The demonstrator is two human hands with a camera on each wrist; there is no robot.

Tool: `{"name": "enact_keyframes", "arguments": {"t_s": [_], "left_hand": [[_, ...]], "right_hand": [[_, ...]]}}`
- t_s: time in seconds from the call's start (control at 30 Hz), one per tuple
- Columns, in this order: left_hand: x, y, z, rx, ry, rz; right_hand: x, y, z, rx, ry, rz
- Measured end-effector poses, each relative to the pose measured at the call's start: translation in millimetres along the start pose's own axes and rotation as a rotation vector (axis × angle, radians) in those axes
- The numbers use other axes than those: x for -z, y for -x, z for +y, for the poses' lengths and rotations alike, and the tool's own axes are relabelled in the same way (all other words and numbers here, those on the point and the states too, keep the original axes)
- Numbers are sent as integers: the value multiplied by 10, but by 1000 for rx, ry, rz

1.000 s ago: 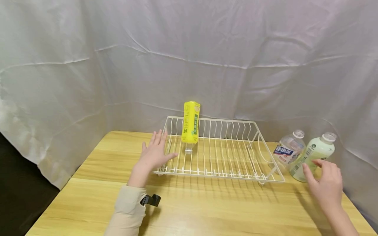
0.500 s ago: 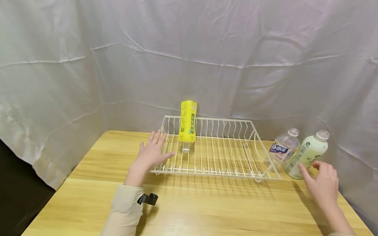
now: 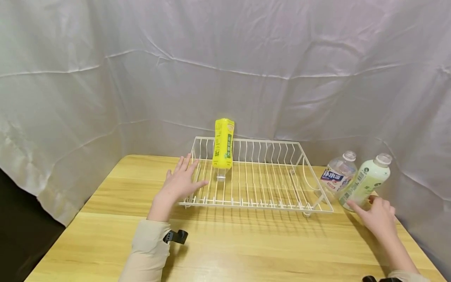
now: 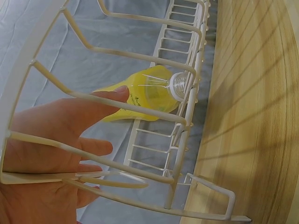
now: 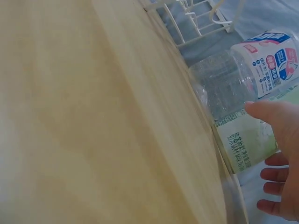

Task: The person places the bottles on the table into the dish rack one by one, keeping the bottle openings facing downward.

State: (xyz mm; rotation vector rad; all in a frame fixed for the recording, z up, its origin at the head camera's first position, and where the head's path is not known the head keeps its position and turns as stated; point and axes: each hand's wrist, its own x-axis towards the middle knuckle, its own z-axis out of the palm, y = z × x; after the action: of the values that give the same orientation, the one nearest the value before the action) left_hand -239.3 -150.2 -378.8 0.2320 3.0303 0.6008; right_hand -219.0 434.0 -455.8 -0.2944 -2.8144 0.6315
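My left hand [image 3: 181,182] is spread at the left end of a white wire dish rack [image 3: 260,205], fingers straight and thumb reaching over its edge. In the left wrist view the rack's wires cross in front of that hand. A yellow-labelled plastic bottle [image 3: 223,145] leans neck-down in the rack, just right of the hand. My right hand [image 3: 378,217] is at the lower part of a pale green milk tea bottle [image 3: 363,182], thumb on one side and fingers on the other. The thumb overlaps the green label [image 5: 247,135] in the right wrist view.
A clear bottle with a blue, white and pink label [image 3: 336,176] stands between the rack's right end and the green bottle. The wooden table [image 3: 246,246] extends in front. A grey curtain [image 3: 260,78] hangs close behind the rack and bottles.
My right hand has moved left and slightly forward, lower against the green bottle. The left hand stays by the rack. The whole head view has shifted slightly.
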Motion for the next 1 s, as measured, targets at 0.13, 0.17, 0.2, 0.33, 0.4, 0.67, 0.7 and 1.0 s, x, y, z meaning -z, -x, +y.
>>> {"name": "enact_keyframes", "arguments": {"t_s": [0.13,0.17,0.2,0.33,0.4,0.67,0.7,1.0], "left_hand": [[0,-3,8,2,7,1],[0,-3,10,0,7,2],[-1,-4,14,-1,8,4],[-7,-4,22,-5,9,3],[-9,-2,23,-4,12,0],[5,8,11,9,17,2],[7,9,11,9,18,1],[11,13,7,10,20,-2]], "right_hand": [[-26,-82,17,29,-13,-2],[-36,-103,25,38,-16,1],[-45,-124,33,48,-16,9],[-73,-180,55,69,-22,30],[-76,-191,63,59,-40,30],[-43,-154,99,-2,-98,22],[-35,-146,107,-3,-108,26],[128,-127,60,-47,-72,50]]}}
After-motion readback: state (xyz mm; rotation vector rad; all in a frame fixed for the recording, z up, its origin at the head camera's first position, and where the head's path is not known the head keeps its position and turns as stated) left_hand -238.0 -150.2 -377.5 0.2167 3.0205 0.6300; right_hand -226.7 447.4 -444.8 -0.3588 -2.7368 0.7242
